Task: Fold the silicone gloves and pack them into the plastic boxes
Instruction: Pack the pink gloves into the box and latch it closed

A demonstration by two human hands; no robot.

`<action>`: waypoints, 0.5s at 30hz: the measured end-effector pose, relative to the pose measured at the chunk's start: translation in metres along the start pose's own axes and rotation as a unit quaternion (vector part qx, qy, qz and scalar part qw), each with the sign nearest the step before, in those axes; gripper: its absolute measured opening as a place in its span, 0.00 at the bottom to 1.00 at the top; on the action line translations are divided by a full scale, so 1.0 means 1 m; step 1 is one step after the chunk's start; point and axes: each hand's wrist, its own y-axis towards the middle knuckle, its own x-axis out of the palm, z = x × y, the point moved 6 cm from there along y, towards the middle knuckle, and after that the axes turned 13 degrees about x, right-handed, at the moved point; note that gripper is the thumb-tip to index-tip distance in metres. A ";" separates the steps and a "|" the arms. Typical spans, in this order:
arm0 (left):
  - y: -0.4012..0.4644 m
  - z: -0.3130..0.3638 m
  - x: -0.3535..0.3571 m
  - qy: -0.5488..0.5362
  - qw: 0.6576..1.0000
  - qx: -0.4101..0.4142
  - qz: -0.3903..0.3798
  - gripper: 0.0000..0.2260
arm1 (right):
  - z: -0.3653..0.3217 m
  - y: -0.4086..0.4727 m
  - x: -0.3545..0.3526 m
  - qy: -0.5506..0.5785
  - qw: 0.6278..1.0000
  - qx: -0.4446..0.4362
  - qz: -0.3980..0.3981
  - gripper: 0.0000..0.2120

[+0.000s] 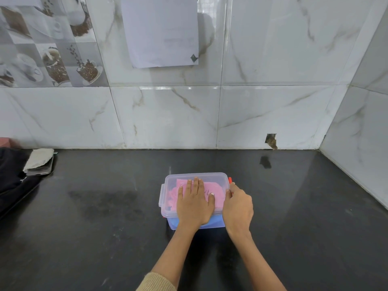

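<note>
A plastic box (210,224) with a blue base stands on the black counter, a clear lid (195,176) lying on top of it. Pink silicone gloves (212,189) show folded inside through the lid. My left hand (194,203) lies flat on the lid, fingers spread, palm down. My right hand (238,206) is curled over the box's right side, where a red latch (230,180) pokes out past the fingertips. The clear latch (162,195) on the left side hangs free.
The black counter (105,206) meets a marble-tiled wall at the back and right. At the far left lie a dark bag (12,181), a phone (42,169) and a grey cloth (38,159). A sheet of paper (160,30) hangs on the wall.
</note>
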 end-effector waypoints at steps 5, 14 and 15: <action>0.000 0.000 -0.003 -0.031 0.999 0.007 0.002 0.26 | -0.024 -0.007 0.001 -0.090 0.986 -0.136 0.015 0.22; -0.026 -0.022 -0.027 -0.279 0.906 -0.115 0.297 0.17 | -0.042 -0.021 0.024 -0.129 0.953 -0.258 -0.095 0.24; -0.025 -0.022 -0.027 -0.280 0.906 -0.115 0.295 0.18 | -0.039 -0.022 0.028 -0.155 0.945 -0.264 -0.117 0.24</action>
